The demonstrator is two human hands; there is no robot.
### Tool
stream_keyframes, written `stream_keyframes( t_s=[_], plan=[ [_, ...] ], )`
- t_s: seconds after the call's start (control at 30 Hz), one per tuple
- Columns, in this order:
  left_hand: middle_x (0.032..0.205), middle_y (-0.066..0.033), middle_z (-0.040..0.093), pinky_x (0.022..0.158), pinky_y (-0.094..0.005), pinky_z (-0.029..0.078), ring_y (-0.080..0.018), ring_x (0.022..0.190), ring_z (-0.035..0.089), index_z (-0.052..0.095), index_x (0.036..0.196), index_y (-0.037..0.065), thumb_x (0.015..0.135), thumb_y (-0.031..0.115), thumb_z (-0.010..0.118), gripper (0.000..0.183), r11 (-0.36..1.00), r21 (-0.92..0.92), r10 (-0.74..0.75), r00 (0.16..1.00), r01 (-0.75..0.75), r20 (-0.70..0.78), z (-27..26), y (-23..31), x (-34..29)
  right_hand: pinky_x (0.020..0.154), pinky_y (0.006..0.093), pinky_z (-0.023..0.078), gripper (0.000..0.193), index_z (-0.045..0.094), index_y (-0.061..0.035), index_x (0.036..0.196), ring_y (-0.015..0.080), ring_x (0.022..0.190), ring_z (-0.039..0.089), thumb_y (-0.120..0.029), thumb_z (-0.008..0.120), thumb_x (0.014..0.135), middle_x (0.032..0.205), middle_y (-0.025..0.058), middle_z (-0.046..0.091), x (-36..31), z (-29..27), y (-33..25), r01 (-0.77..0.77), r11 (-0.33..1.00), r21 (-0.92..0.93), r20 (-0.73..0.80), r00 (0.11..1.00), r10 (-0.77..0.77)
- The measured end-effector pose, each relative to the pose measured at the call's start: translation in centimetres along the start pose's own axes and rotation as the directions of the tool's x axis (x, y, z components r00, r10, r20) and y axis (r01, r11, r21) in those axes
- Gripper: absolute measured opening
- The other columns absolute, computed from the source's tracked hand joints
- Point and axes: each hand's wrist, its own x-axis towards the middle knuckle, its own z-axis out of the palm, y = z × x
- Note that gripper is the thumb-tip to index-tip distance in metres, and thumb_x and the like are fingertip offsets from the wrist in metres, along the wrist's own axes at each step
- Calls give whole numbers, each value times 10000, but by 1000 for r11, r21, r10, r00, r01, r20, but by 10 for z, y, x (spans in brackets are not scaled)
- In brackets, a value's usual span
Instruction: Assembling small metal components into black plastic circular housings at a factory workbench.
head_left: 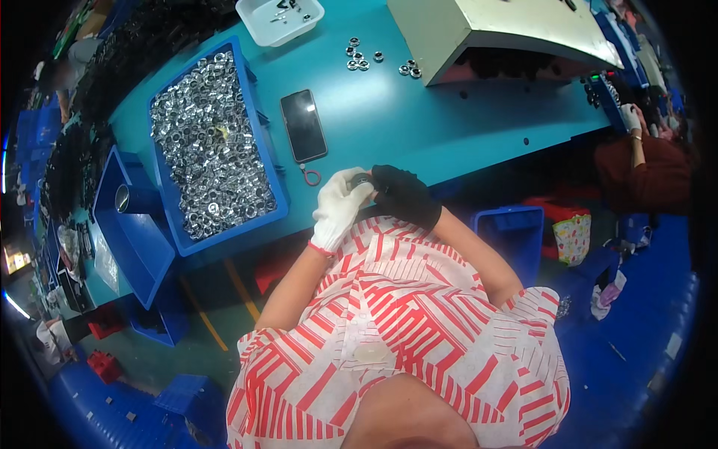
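Observation:
My left hand, in a white glove with a red cuff edge, is closed with its fingertips pinched on a small dark round part. Against it, my right hand in a black glove curls its fingers round the other side of the same part. Both hands meet at the near edge of the teal table. Left of them stands a blue crate heaped with shiny ring-shaped metal parts. A dark-screened phone with a red loop strap lies just beyond my left hand.
Several loose rings lie farther back beside a cream metal housing. A white tray holds small parts. Another blue bin with a dark cup stands far left. A co-worker sits at the right.

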Motion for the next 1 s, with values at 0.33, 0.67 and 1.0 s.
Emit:
stream_keyframes(
  t_s=[0.33, 0.67, 1.0],
  plan=[
    [825, -40, 597, 627, -178, 495, -75, 683, 574, 599, 1035, -23, 828, 88, 534, 243, 997, 70, -26, 995, 19, 99, -3, -3, 5, 701, 386, 484, 406, 545, -60, 1011, 312, 829, 614, -270, 717, 708, 904, 144, 604, -10, 2, -3, -87, 996, 7, -8, 996, 87],
    [832, -54, 601, 645, -224, 493, -113, 713, 586, 579, 1085, -30, 819, 102, 612, 299, 990, 140, -18, 1000, 18, -3, 2, -10, -2, 704, 394, 494, 334, 560, -90, 1025, 295, 816, 621, -244, 671, 750, 917, 122, 611, -9, 3, -6, 84, 968, -235, 17, 996, -83],
    [894, -82, 608, 654, -233, 503, -130, 719, 594, 550, 1116, -31, 814, 87, 618, 331, 995, 83, -62, 998, 60, 24, -3, -15, 1, 682, 386, 503, 329, 547, -98, 1032, 317, 788, 626, -202, 671, 745, 935, 131, 617, -17, 9, 0, 70, 975, -210, 6, 998, -70]
  ],
)
